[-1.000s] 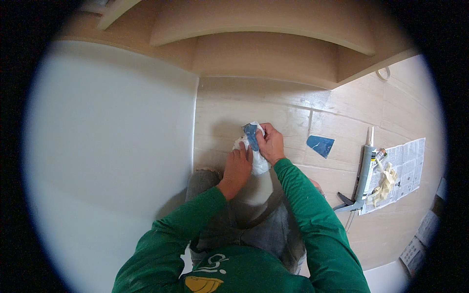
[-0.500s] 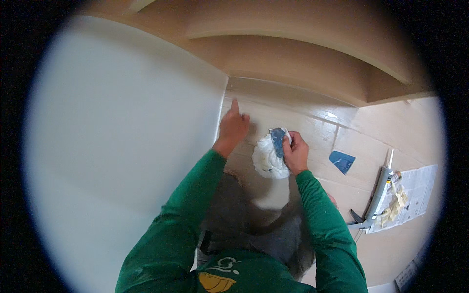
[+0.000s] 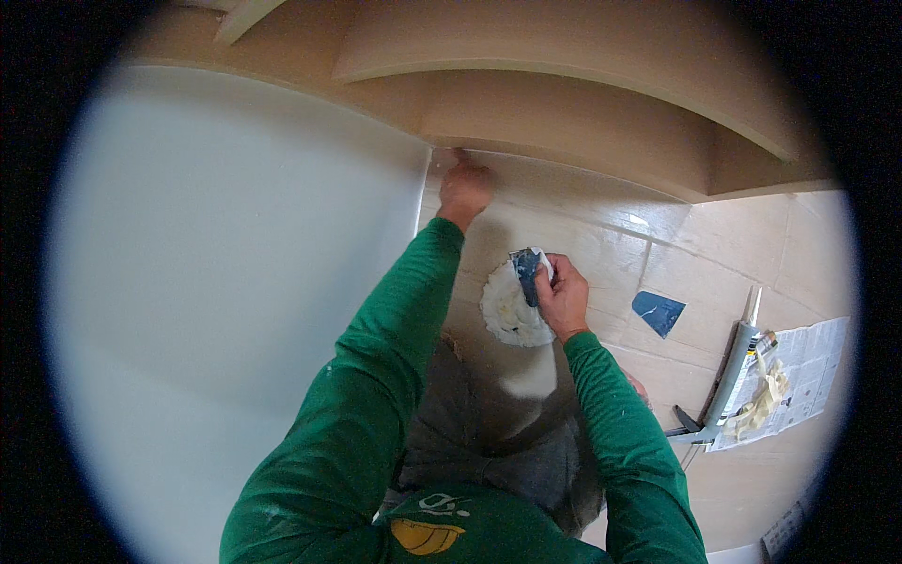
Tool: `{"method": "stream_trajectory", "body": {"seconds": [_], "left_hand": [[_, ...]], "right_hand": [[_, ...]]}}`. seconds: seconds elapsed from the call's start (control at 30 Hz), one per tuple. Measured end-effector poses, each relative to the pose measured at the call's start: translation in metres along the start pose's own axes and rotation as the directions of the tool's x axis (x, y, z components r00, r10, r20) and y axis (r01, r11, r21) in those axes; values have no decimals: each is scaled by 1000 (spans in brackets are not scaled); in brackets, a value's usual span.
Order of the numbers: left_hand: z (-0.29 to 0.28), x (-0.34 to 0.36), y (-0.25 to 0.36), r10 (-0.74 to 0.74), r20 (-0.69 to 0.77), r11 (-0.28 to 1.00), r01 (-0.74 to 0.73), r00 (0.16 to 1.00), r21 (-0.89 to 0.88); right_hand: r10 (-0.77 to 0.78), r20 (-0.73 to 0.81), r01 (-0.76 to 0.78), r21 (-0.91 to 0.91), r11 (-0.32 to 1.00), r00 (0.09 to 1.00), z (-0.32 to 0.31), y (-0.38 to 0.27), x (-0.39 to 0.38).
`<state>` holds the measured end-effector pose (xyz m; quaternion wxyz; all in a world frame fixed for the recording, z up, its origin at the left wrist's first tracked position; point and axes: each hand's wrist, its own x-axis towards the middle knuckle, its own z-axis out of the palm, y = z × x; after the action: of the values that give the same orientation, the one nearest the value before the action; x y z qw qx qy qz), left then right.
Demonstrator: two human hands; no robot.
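My left hand (image 3: 466, 188) reaches to the far corner, its index finger stretched to the seam where the floor meets the wooden cabinet base (image 3: 564, 155). It is slightly blurred and seems to hold nothing. My right hand (image 3: 566, 296) is closed around a small blue scraper (image 3: 528, 273), with a bit of white stuff at its edge. Just under the scraper is a round, crumpled white wad (image 3: 512, 310), like cloth or paper; whether my fingers also grip it is hard to tell. A second blue scraper (image 3: 658, 313) lies on the floor to the right.
On the left rises a white wall panel (image 3: 235, 263). Ahead, wooden shelves (image 3: 583, 94) overhang the floor. To the right, a caulking gun (image 3: 731, 385) lies beside a newspaper sheet (image 3: 817, 362) bearing crumpled cream-coloured material (image 3: 763, 399). The floor is wood-look tile (image 3: 723, 254).
My left hand has moved away from me and slightly right, from beside the wall to the corner at the cabinet base. My right hand with the scraper has barely shifted.
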<state>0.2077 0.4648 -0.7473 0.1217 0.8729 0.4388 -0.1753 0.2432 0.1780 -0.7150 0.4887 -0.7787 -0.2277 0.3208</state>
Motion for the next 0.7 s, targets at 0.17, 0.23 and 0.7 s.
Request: {"method": "stream_trajectory", "body": {"seconds": [0.17, 0.23, 0.7], "left_hand": [[9, -2, 19, 39, 4, 985, -39, 999, 166], [2, -9, 53, 99, 82, 958, -117, 992, 263], [53, -50, 258, 225, 8, 955, -219, 974, -199]], "right_hand": [[-100, 23, 100, -8, 995, 995, 14, -3, 1], [-92, 36, 92, 1, 996, 995, 10, 1, 3], [-80, 166, 71, 59, 996, 983, 0, 3, -8]]}}
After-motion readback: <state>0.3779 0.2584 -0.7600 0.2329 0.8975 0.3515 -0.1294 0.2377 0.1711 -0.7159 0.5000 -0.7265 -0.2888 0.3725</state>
